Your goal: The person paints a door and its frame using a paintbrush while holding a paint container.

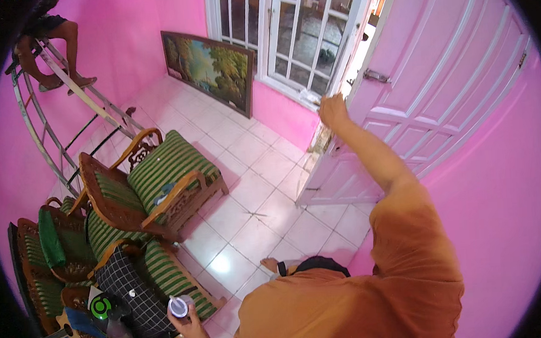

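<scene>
Right hand at 12 o'clock grips the pink door edge, left hand at 7 o'clock clutches a small round container; best keep fingers clear of the jamb.

Person on the ladder cut off above the legs, perhaps seated.

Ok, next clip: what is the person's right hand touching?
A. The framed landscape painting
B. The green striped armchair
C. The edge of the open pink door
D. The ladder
C: the right hand is raised against the edge of the pink door, while the left hand holds a small round white-lidded container down by the chairs.
</scene>
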Action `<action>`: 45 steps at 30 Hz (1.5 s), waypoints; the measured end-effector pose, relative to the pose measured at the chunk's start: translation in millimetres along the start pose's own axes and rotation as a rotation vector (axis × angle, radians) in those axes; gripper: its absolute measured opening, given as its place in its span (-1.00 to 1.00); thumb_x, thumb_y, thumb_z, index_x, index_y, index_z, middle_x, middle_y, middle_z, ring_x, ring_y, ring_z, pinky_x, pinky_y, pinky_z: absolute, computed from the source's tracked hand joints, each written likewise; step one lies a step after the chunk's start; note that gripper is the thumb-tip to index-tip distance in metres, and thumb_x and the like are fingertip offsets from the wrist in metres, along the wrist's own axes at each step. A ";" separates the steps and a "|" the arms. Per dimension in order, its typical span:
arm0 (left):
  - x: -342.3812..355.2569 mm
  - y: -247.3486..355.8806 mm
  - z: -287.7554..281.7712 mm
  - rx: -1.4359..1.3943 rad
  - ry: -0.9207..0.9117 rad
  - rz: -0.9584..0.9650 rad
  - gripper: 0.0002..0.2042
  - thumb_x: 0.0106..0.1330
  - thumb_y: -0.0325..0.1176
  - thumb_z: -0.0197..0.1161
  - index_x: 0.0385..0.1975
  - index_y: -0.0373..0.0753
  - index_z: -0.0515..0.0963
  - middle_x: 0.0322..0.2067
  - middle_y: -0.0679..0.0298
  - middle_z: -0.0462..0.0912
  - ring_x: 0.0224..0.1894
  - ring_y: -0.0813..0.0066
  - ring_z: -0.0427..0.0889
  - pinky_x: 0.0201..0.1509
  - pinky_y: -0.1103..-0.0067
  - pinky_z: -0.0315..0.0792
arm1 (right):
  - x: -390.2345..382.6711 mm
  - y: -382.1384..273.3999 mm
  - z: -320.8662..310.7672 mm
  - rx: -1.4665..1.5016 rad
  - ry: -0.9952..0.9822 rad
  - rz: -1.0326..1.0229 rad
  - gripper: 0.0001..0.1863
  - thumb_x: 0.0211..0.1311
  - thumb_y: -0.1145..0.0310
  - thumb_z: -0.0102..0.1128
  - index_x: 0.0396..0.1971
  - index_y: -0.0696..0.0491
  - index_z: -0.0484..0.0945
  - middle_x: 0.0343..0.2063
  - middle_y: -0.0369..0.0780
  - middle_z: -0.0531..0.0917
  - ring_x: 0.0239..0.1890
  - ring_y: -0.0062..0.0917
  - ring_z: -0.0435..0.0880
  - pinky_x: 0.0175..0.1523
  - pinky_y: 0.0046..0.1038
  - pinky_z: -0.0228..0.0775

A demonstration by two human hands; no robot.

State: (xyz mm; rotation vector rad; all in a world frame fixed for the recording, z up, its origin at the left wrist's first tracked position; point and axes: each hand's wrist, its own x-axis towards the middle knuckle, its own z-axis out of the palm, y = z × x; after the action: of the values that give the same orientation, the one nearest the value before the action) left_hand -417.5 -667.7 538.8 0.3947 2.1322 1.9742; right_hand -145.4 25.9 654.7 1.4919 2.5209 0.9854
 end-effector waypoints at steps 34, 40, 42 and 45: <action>2.6 -27.2 -4.8 0.022 -0.401 -0.057 -0.38 0.23 -0.52 0.42 0.27 -0.37 0.27 0.17 0.08 0.45 0.20 0.29 0.49 0.28 0.40 0.39 | -276.5 22.5 -110.1 0.150 0.032 -0.092 -0.50 0.26 0.02 0.22 -0.19 0.24 0.52 -0.14 0.04 0.65 0.18 -0.14 0.51 0.46 -0.13 -0.01; 6.8 -29.6 -5.6 0.053 -0.513 -0.046 -0.38 0.22 -0.52 0.44 0.26 -0.37 0.29 0.17 0.11 0.44 0.19 0.33 0.48 0.32 0.44 0.32 | -362.2 30.1 -149.0 0.201 -0.132 -0.066 -0.44 0.23 0.00 0.26 -0.16 0.28 0.45 -0.03 0.12 0.55 0.38 -0.06 0.27 0.56 -0.06 -0.26; 8.6 -32.5 -4.6 0.040 -0.537 -0.054 -0.39 0.22 -0.51 0.44 0.25 -0.37 0.30 0.16 0.11 0.44 0.19 0.33 0.47 0.32 0.45 0.32 | -380.7 30.0 -157.4 0.205 -0.174 -0.030 -0.44 0.23 -0.01 0.26 -0.18 0.27 0.45 -0.03 0.12 0.54 0.39 -0.05 0.24 0.56 -0.03 -0.28; 9.6 -37.4 -3.4 0.004 -0.566 -0.068 -0.40 0.22 -0.50 0.45 0.24 -0.36 0.31 0.15 0.13 0.45 0.18 0.34 0.46 0.31 0.46 0.31 | -407.7 32.3 -163.1 0.216 -0.214 0.016 -0.45 0.24 -0.02 0.25 -0.21 0.26 0.45 -0.03 0.12 0.53 0.41 -0.04 0.21 0.55 0.03 -0.33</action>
State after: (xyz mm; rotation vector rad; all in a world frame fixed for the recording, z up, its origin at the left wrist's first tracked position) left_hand -429.7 -670.3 502.1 0.7637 1.7596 1.5740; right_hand 39.8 -371.6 693.6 1.5767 2.5272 0.5343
